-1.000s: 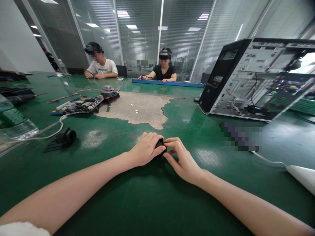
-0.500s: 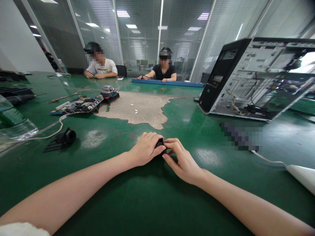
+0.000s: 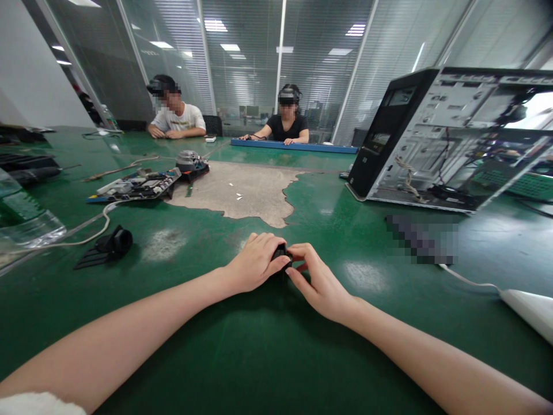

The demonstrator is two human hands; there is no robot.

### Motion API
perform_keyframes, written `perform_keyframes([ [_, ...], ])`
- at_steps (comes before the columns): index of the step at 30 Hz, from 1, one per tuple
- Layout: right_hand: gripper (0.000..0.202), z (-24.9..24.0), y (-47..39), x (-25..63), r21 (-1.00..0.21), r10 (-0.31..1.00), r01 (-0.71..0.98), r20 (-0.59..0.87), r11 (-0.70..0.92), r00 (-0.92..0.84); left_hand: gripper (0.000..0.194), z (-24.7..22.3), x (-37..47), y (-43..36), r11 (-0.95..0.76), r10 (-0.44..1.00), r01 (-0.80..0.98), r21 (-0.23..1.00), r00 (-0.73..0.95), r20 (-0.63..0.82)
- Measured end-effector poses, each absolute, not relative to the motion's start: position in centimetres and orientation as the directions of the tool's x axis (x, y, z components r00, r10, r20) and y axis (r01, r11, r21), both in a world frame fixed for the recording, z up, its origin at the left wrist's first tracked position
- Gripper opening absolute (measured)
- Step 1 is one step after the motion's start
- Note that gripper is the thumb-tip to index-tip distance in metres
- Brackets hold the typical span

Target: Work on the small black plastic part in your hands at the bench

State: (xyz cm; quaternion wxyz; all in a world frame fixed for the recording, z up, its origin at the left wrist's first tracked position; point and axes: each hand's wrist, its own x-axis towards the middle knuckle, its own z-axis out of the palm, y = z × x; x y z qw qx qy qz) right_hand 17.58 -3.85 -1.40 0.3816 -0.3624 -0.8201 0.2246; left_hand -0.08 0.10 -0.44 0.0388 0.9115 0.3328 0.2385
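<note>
A small black object [image 3: 281, 252] is between my two hands, low over the green tabletop [image 3: 259, 357]. Its kind cannot be made out, since fingers cover most of it. My left hand [image 3: 256, 262] is closed around its left side, with the thumb across the near face. From the right, my right hand [image 3: 318, 282] pinches its edge between thumb and fingertips. Off to the left lies a black plastic part [image 3: 113, 245] with a round end and flat slats, apart from both hands.
An opened computer case [image 3: 389, 138] stands at the right. A circuit board [image 3: 138, 185] and a cooler-like part [image 3: 190, 164] sit left of centre by a bare worn patch [image 3: 254, 190]. A clear bottle [image 3: 30, 213] is at far left. Two people sit across the table, near a long blue bar [image 3: 298, 146].
My right hand's fingers have shifted slightly on the black object's edge. My left hand keeps its hold, and the rest of the table looks the same.
</note>
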Motion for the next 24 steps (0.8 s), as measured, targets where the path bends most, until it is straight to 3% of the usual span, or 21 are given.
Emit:
perform_keyframes([
  [8,0.021,-1.13,-4.35,17.74,-0.490,0.702,0.503,0.516,0.712,-0.490,0.044,-0.50,-0.07,0.15,-0.781,0.614,0.592,0.197,0.674,0.411],
  [13,0.024,-1.27,-4.10,17.68,-0.606,0.739,0.425,0.523,0.672,-0.424,0.046,-0.49,-0.03,0.09,-0.780,0.618,0.590,0.209,0.671,0.411],
  [18,0.030,-1.62,-3.66,17.60,-0.717,0.802,0.383,0.428,0.582,-0.417,0.048,-0.44,-0.05,0.10,-0.779,0.619,0.589,0.214,0.672,0.406],
  [24,0.028,-1.34,-3.83,17.64,-0.643,0.762,0.417,0.478,0.642,-0.436,0.045,-0.50,-0.15,0.15,-0.778,0.620,0.592,0.211,0.669,0.410],
])
